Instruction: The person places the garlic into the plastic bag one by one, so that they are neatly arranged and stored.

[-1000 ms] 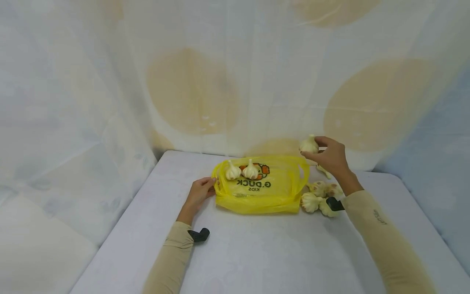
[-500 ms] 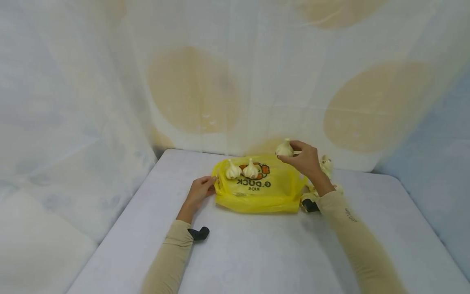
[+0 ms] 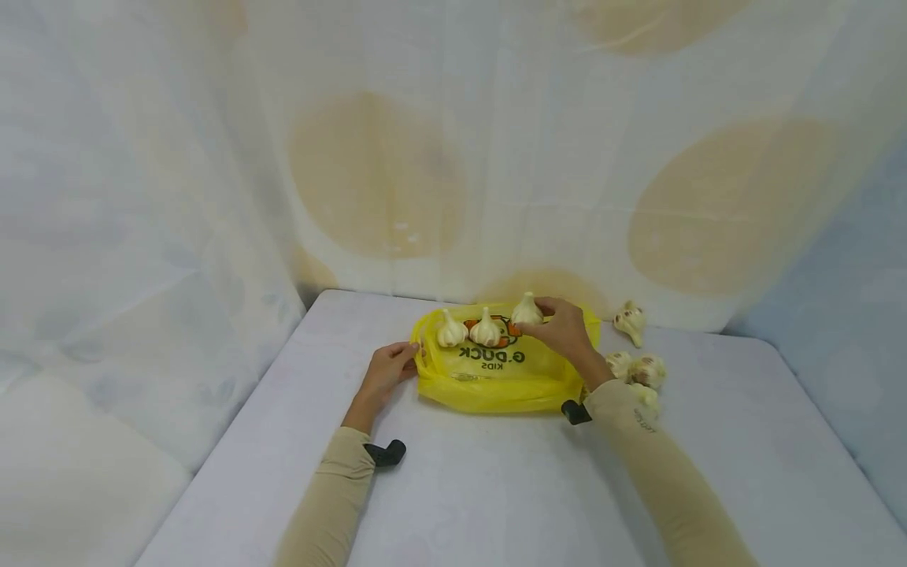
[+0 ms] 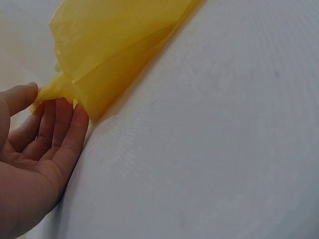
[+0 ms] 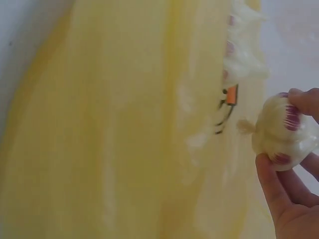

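Observation:
A yellow plastic bag (image 3: pixel 496 394) with a printed duck and letters lies on the table. My left hand (image 3: pixel 383 372) pinches its left edge between thumb and fingers; the left wrist view shows the bunched plastic (image 4: pixel 57 89) there. Two garlic bulbs, a left one (image 3: pixel 451 331) and a right one (image 3: pixel 485 331), stand side by side in the bag's open part. Just right of them, my right hand (image 3: pixel 567 331) grips a third garlic bulb (image 3: pixel 527 310), stem up, over the print. Whether this bulb touches the bag I cannot tell.
Several loose garlic bulbs (image 3: pixel 648 372) lie right of the bag, partly hidden by the right forearm. One more bulb (image 3: pixel 629 321) lies behind them near the table's back edge. A patterned curtain (image 3: pixel 546 197) hangs behind the white table (image 3: pixel 482 488).
My right hand has carried its garlic bulb leftward and down from right of the bag to beside the two bulbs. The left hand stays at the bag's edge.

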`<state>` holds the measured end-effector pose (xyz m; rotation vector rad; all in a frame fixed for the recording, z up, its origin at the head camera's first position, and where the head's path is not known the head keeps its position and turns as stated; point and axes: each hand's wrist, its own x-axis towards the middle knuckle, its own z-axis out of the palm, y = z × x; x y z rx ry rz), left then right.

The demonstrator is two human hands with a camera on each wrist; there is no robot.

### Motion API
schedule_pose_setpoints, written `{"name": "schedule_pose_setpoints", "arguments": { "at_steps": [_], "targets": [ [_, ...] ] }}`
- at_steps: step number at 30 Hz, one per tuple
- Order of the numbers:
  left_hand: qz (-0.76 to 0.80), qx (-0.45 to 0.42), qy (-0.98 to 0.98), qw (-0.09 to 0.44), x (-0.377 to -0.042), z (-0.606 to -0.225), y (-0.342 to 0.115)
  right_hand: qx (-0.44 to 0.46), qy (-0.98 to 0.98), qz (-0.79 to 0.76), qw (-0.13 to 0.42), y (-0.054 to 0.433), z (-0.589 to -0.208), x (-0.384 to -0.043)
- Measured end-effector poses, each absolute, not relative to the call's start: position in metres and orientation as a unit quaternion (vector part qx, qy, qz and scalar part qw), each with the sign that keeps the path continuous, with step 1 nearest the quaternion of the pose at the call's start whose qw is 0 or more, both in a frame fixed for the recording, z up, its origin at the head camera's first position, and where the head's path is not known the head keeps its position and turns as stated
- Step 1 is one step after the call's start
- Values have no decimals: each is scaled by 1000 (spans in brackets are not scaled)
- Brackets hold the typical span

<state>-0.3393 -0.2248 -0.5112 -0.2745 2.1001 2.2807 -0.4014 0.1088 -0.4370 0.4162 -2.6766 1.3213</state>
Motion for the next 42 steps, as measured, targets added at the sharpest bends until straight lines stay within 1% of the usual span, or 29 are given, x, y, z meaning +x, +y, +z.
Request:
{"name": "schedule_pose_setpoints", "arguments": {
  "at_steps": [5,14,21,34,42],
  "targets": [
    [731,-87,676,17,-339,-512,-226,130,-889,438,41,104,-447,-400],
    [737,-75,672,20,-335,-511,-226,141,-890,431,44,100,-460,-400],
    [740,-71,669,18,-334,-508,-225,138,-892,430,26,99,-466,-402],
    [743,-68,665,21,-329,-506,-222,139,-896,421,20,97,-470,-402],
    [742,-75,666,13,-329,-505,-224,143,-891,429,31,95,-462,-401]
  ]
}}
